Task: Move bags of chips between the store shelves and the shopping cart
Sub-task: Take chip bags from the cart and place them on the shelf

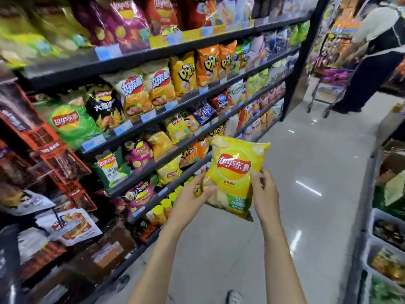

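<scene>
My left hand (192,189) and right hand (264,189) both held one yellow bag (234,172) of chips out in front of me, above the floor (306,163) of the aisle. The left thumb lay across the bag's lower left face with the fingers curled behind it; the right thumb pressed its right edge, fingers tucked behind as well. The bag stood nearly upright, its top tilted a little to the left, logo facing me. Just left of my left hand ran the shelves (153,119), packed with other chip bags, a green bag (65,121) higher up and further left. Below my left hand stood yellow canisters (163,208). Well beyond my right hand, up the aisle, another person (372,62) stood by a cart (328,95).
</scene>
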Tool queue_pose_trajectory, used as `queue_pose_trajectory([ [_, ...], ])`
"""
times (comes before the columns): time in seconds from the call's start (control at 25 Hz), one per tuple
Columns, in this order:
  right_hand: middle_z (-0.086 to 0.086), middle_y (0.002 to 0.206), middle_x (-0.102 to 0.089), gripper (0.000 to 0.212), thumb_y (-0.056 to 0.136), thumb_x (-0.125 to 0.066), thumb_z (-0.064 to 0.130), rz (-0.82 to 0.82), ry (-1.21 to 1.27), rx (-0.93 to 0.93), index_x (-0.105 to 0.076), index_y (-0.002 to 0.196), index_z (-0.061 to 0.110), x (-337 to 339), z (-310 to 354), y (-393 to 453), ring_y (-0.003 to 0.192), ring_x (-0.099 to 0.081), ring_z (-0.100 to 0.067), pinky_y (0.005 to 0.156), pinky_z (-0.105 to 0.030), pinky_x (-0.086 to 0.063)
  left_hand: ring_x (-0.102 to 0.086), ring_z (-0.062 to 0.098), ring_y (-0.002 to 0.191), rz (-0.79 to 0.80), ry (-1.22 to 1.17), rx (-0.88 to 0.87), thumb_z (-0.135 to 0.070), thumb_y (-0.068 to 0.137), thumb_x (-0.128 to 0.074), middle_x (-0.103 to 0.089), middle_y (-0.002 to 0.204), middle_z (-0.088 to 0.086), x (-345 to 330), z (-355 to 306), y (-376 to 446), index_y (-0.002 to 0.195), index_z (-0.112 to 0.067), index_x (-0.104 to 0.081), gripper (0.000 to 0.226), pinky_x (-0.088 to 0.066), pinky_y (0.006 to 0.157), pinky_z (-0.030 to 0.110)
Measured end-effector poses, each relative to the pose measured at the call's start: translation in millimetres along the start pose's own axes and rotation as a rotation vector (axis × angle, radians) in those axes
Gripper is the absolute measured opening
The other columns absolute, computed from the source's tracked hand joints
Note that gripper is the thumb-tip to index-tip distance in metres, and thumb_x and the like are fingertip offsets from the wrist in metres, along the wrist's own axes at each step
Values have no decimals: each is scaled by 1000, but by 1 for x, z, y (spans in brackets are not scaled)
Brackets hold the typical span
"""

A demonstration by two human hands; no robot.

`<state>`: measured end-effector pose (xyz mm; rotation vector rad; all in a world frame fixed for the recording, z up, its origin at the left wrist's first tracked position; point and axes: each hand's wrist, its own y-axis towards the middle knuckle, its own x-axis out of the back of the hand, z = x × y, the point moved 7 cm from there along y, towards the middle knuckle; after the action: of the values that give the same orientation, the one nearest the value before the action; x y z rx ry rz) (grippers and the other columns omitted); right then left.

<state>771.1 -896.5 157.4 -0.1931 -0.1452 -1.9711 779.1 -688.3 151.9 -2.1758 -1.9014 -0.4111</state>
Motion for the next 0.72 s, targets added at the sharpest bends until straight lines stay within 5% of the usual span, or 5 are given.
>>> queue_pose_trajectory([
  [0.16, 2, 122, -63, 38, 101, -43, 47, 194, -38, 87, -50, 134, 29, -61, 30, 102, 110, -60, -17, 88, -36, -51, -56, -2, 117, -195, 6, 36, -53, 90, -62, -61, 126, -25, 33, -1, 72, 131, -46, -51, 43, -47, 95, 21],
  [0.28, 7, 116, -58, 37, 103, -44, 40, 324, -36, 203, -49, 135, 25, -112, 74, 154, 108, -53, -14, 81, -24, -38, -54, -18, 106, -379, -7, 29, -47, 92, -62, -58, 111, -43, 69, -18, 105, 121, -59, -45, 36, -46, 85, 8],
  [0.48, 10, 137, -53, 61, 97, -34, 62, 627, 1, 395, -39, 146, 26, -231, 161, 171, 124, -50, -3, 106, -27, -40, -60, 0, 111, -721, 26, 1, -53, 91, -61, -66, 117, -23, 168, -33, 112, 132, -40, -53, 43, -51, 96, 35],
  [0.56, 30, 122, -48, 52, 104, -36, 47, 733, 78, 439, -34, 150, 22, -270, 198, 165, 103, -45, 27, 91, -2, -36, -57, -10, 107, -838, 82, 2, -50, 91, -61, -63, 115, -27, 207, -45, 105, 128, -42, -52, 39, -48, 91, 19],
  [0.72, 21, 106, -61, 39, 104, -40, 43, 849, 201, 649, -37, 141, 33, -340, 284, 145, 88, -61, 8, 77, -24, -52, -57, -12, 91, -1050, 249, -38, -48, 93, -58, -64, 99, -32, 291, -86, 93, 115, -49, -54, 22, -40, 70, 9],
])
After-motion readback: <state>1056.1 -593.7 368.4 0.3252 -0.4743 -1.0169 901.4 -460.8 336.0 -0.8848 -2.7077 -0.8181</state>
